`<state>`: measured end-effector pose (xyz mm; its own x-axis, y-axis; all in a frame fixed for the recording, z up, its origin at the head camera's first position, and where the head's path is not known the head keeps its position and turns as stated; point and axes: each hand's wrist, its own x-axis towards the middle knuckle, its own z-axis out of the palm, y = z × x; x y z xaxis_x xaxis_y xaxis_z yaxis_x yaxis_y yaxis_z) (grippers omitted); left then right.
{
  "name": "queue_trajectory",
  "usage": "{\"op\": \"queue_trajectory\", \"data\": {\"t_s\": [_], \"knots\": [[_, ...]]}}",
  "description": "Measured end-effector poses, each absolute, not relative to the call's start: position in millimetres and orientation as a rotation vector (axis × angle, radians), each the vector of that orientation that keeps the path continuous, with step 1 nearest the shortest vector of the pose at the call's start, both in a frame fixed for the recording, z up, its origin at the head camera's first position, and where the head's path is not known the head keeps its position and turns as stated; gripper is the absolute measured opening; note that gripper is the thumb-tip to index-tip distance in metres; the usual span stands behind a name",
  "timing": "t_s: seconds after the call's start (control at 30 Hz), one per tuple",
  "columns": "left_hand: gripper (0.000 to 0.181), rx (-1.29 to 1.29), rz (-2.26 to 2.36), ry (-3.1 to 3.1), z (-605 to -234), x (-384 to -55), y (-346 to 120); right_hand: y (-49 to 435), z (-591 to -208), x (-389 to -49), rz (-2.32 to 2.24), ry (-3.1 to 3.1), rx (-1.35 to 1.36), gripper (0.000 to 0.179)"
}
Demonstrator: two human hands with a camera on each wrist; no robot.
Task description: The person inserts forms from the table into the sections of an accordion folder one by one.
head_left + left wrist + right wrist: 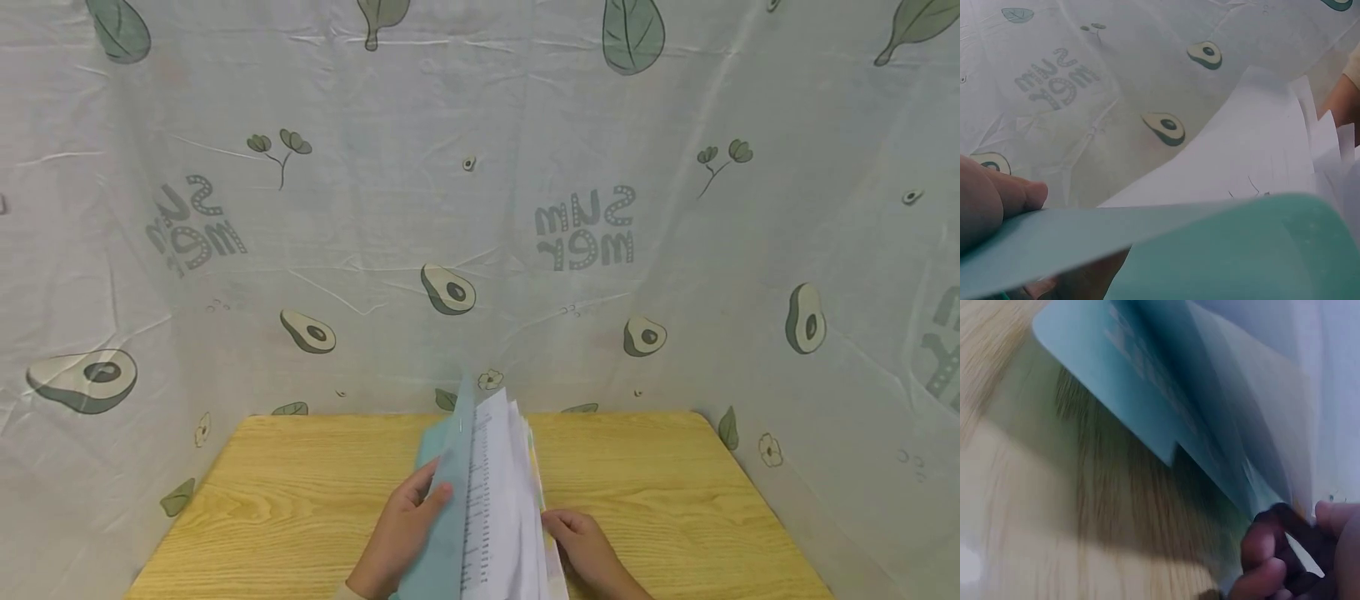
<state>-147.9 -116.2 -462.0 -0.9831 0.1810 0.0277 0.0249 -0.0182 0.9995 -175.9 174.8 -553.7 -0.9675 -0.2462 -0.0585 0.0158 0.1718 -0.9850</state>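
Observation:
A translucent teal folder (444, 542) stands partly opened at the front middle of the table, with a thick sheaf of white papers (498, 508) in it. My left hand (399, 527) grips the folder's left cover between thumb and fingers. On the other side, my right hand (588, 546) pinches the right edge of the stack, where a sheet with a coloured margin shows. The right wrist view shows the right thumb and curled fingers at the sheets' edge, beside the teal cover (1116, 381). In the left wrist view the papers (1241, 137) fan out behind the cover.
Under the folder is a yellow wood-grain table (315, 475). A pale curtain (360, 208) printed with avocados and leaves hangs behind the table and along both sides.

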Motion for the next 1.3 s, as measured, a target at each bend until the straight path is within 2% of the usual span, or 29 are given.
{"op": "queue_trajectory", "data": {"t_s": [0.13,0.43,0.73,1.0,1.17,1.3], "knots": [[0.058,0.187,2.122,2.136,-464,-148,-113,186,-554,-174,-1.824,2.218,-0.227,0.047],[0.061,0.007,1.955,2.158,-470,-150,-94,219,-554,-174,-1.798,2.282,-0.088,0.043],[0.060,-0.008,1.939,2.142,-488,-156,-70,227,-554,-174,-1.800,2.281,-0.091,0.038],[0.067,0.008,1.847,2.257,-511,-160,-52,225,-549,-171,-1.807,2.259,-0.143,0.036],[0.071,0.061,1.728,2.336,-516,-158,-48,227,-547,-170,-1.815,2.272,-0.123,0.035],[0.066,0.089,1.683,2.341,-520,-158,-53,230,-545,-169,-1.819,2.277,-0.111,0.035]]}}
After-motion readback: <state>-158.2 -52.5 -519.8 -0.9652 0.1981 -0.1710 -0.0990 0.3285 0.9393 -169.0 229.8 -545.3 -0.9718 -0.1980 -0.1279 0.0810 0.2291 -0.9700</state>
